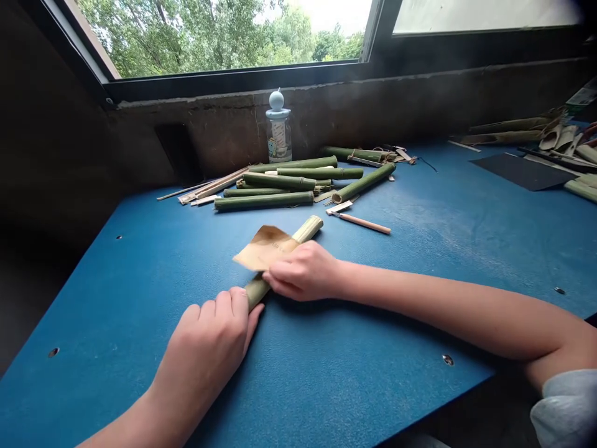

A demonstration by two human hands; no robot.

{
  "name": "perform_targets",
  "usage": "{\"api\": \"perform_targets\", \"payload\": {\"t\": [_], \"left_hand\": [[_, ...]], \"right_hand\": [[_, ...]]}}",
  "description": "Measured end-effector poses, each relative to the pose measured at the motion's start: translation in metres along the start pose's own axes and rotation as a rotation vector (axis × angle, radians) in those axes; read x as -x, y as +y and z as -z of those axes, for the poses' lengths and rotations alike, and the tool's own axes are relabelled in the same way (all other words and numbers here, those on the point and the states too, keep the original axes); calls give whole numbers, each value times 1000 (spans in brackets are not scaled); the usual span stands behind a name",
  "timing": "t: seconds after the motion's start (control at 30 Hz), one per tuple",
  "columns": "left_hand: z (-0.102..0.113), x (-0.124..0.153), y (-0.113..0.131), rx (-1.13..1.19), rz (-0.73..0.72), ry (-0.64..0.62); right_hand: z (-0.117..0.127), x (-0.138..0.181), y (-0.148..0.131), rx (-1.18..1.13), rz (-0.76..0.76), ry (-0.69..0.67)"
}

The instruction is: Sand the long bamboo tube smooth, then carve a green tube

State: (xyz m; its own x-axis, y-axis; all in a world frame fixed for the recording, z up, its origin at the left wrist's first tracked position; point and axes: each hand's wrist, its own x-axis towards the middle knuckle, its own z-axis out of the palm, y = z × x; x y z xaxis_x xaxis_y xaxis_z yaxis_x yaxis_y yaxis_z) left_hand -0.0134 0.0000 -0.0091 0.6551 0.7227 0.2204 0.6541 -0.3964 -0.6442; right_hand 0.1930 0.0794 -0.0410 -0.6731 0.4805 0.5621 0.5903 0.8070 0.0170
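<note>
My left hand is wrapped round the near end of a pale green bamboo tube, which lies slanting away on the blue table. Farther up the same tube, my right hand is closed on a tan sheet of sandpaper and presses it against the bamboo. One corner of the sheet stands up to the left of the fingers, slightly blurred. Beyond the hands lies a carving knife with a light wooden handle.
Several green bamboo tubes are heaped behind, with thin bamboo strips at their left. A clear bottle with a light blue lid stands by the wall. A black sheet and split bamboo pieces lie at the far right of the blue table.
</note>
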Motion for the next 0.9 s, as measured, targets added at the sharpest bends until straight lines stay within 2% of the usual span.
{"api": "perform_targets", "payload": {"t": [0.13,0.2,0.27,0.43,0.5,0.53,0.6,0.7,0.77,0.83,0.9], "left_hand": [[-1,0,-3,34,13,2],[-1,-1,-3,27,10,8],[0,-2,-1,10,10,8],[4,-2,0,11,-7,-26],[4,-2,-1,15,-15,-42],[4,-2,-1,23,-11,-48],[2,-2,-3,46,10,-57],[0,-2,-4,56,30,-57],[0,-1,-5,48,29,-58],[0,-1,-5,45,25,-60],[1,-1,-5,50,23,-62]], "right_hand": [[7,5,68,160,-469,-26],[11,7,85,191,-599,-26],[11,7,74,161,-536,-18],[2,1,-14,-52,-32,58],[-2,0,-28,-88,70,74],[-4,0,-26,-80,74,74],[-4,1,-6,-28,4,56],[1,6,45,79,-244,19],[5,9,73,126,-329,11],[7,10,86,113,-259,37],[6,8,88,-21,-136,65]]}}
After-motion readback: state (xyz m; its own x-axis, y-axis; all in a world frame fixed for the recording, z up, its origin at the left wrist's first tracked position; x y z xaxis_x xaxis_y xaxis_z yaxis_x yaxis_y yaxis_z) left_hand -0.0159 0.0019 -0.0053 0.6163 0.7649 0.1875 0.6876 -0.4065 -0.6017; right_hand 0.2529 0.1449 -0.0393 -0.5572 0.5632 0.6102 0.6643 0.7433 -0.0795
